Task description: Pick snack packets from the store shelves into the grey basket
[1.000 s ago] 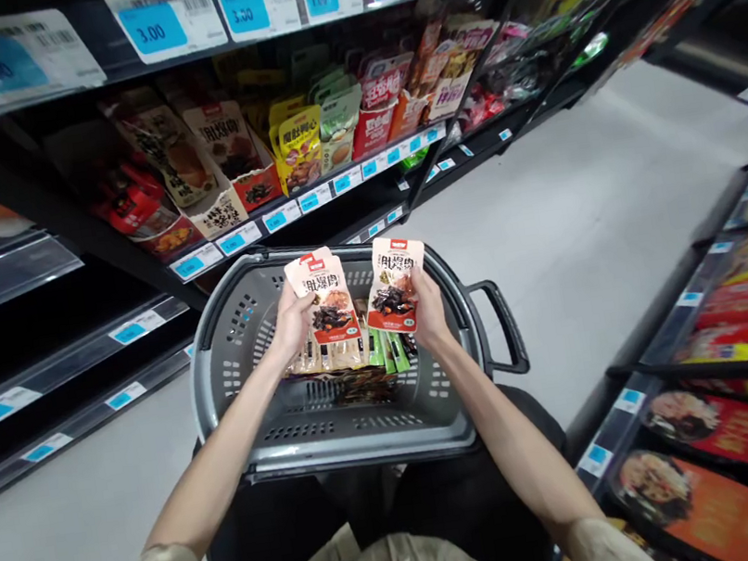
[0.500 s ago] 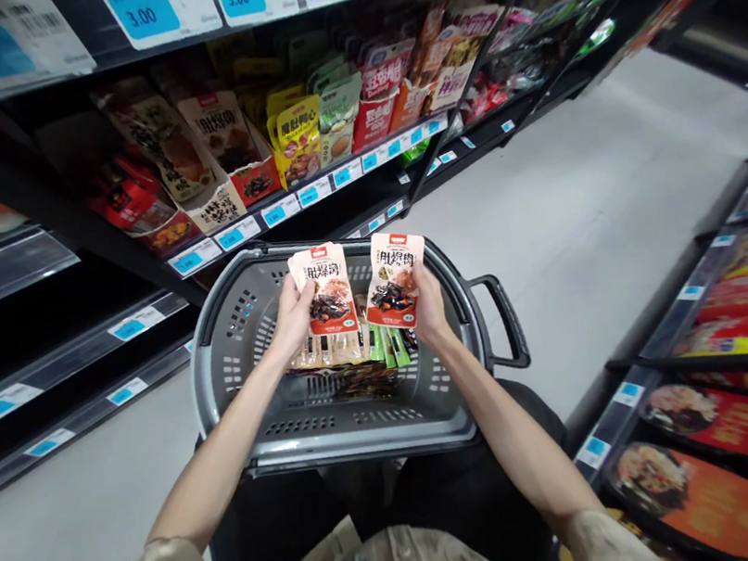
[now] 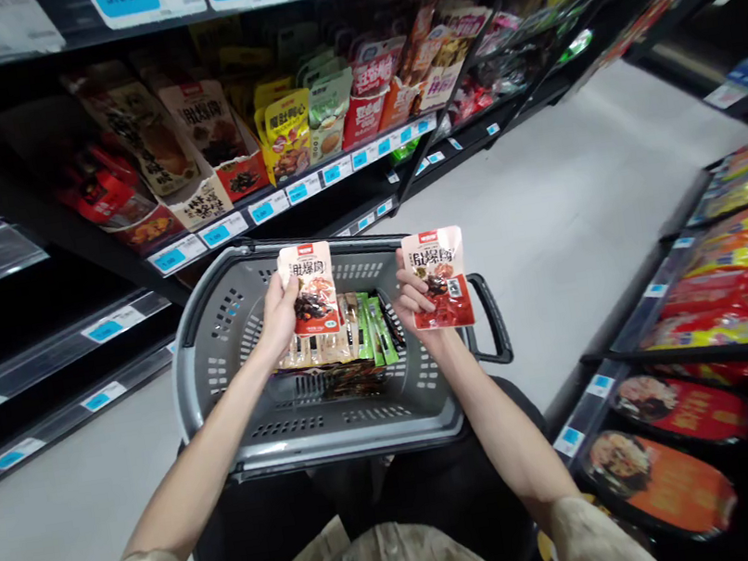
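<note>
My left hand (image 3: 279,315) grips a white and red snack packet (image 3: 312,292) by its left edge, above the basket. In my right hand (image 3: 412,300) is a second snack packet (image 3: 438,261) of the same kind, held out over the basket's right rim, with my fingers across its left side. Below both hands, the grey shopping basket (image 3: 362,437) rests at my lap. Inside it lie beige packets (image 3: 311,351) and green packets (image 3: 374,327) in a row, and some dark packets (image 3: 353,380). The basket's black handle (image 3: 492,319) sticks out on the right.
Ahead is a shelf (image 3: 212,234) of boxed snack packets, including a yellow packet (image 3: 288,134) and similar meat packets (image 3: 206,123). Price tags line its edges. At right stands a low shelf with red and orange bowls (image 3: 663,476). Grey floor (image 3: 531,201) runs between.
My right hand has moved right, away from the left one, and turned so its fingers show across the packet's front. The left hand still holds its packet. The view has shifted slightly.
</note>
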Demonstrator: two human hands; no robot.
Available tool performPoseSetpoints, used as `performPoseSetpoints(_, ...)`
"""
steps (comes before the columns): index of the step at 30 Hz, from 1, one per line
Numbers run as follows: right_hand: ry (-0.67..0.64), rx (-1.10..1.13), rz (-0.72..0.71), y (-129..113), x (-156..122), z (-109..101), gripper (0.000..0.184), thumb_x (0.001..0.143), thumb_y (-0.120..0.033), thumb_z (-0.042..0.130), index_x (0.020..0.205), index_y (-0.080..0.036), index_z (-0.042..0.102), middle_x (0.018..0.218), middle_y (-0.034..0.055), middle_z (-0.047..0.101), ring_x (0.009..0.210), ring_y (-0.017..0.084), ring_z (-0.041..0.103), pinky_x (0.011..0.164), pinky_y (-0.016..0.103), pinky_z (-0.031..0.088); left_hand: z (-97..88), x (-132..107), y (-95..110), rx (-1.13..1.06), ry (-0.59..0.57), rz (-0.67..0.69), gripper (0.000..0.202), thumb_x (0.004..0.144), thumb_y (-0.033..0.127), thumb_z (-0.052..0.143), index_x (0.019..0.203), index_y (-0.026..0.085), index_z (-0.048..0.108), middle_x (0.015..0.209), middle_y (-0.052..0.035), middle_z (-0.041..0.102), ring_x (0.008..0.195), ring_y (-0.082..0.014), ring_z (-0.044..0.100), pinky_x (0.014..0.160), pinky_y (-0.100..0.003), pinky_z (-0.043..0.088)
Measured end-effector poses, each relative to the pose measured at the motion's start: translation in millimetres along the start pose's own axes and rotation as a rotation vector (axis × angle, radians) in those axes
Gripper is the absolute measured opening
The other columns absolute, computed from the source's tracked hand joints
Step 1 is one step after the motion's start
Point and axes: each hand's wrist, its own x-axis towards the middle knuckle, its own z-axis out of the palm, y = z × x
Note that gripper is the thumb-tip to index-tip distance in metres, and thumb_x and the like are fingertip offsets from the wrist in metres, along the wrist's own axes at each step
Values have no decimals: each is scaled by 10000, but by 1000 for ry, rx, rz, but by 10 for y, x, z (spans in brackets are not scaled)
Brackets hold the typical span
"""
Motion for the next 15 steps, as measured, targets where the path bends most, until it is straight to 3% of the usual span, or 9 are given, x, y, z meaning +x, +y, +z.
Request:
performPoseSetpoints(2,-30,144,12,-24,-22,-52,323,930,-413,636,1218,-275,682,601,-120,362,367,66,156,409,257,236,-13,9,-29,-1,-9,-14,404,919,545,651,1142,207,652,1166,-82,746,1131,-276,682,1045,-458,526)
performPoseSetpoints(6,-67,203,50,-8,-18,-88,355,938,-413,617,1259,-270,664,608,-115,371,374,71,195,414,254,243,-31,21,-95,27,-13,-29,378,916,523,653,1116,203,649,1139,-78,745,1126,-274,674,1046,-449,519)
performPoseSetpoints(10,-16,-4,8,31,19,-12,339,855,-513,710,1090,-270,680,616,-97,404,417,84,236,407,244,250,12,-22,-91,65,-18,-20,383,935,527,627,1157,215,641,1187,-82,741,1165,-291,661,1070,-471,504)
performPoseSetpoints(15,76,-342,-58,281,29,197,340,816,-538,783,923,-246,646,610,-65,542,491,107,422,467,238,336,144,-174,-83,166,-68,-43,381,966,514,582,1187,210,642,1274,-112,715,1234,-317,632,1147,-500,433)
